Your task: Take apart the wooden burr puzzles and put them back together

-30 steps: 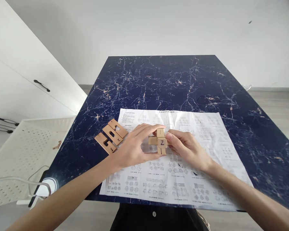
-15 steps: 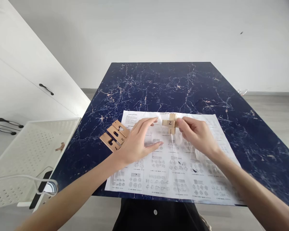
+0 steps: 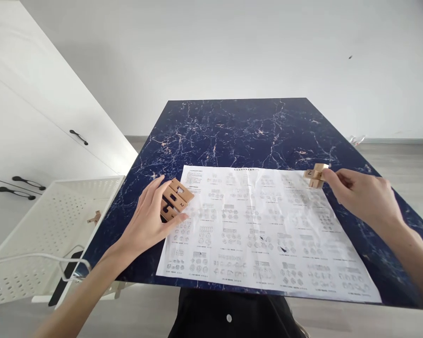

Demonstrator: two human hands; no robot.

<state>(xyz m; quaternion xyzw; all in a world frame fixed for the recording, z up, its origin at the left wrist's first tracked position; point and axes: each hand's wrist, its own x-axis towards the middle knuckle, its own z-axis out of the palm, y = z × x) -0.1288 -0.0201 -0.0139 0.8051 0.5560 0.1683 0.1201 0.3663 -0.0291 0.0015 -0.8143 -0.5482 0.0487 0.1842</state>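
My right hand (image 3: 366,195) pinches an interlocking wooden puzzle (image 3: 315,176), a small cross of blocks marked 2 and 1, over the upper right corner of the printed sheet (image 3: 254,220). At the sheet's left edge lie flat wooden puzzle pieces (image 3: 176,199) with cut-outs and numbers, side by side. My left hand (image 3: 146,218) is curved around their left side, thumb and fingers spread apart. The hand partly covers the lowest piece, and whether it presses on them I cannot tell.
The sheet with small diagrams lies on a dark blue marbled table (image 3: 229,131). Left of the table stands a white perforated basket (image 3: 31,234) with a small wooden piece (image 3: 94,217) and a white cable (image 3: 38,257). White cabinets (image 3: 38,117) with black handles are beyond it.
My right hand has carried the wooden puzzle right, from the sheet's upper middle to its right corner. My left hand has moved left, from over the sheet to around the flat pieces.
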